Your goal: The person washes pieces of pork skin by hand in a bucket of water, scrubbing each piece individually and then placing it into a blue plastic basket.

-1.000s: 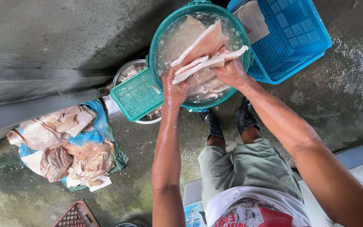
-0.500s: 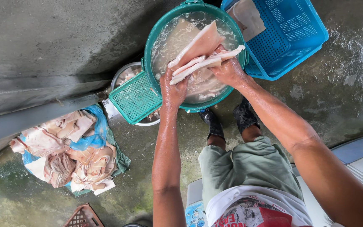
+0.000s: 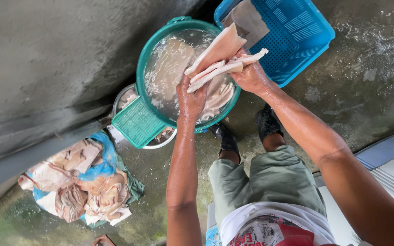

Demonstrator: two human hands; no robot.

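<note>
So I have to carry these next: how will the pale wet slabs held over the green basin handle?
Likely slippery: the pale slabs come from a green basin of water and look wet. Probably fairly stiff, since their ends stick out past the right hand without drooping much. Both hands, the left hand too, have a grip on them, so perhaps weighty.

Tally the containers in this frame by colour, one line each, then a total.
Green: 2, the round basin and the small square basket
Blue: 1, the slotted crate
Metal: 1, the bowl under the basin
Total: 4
</note>
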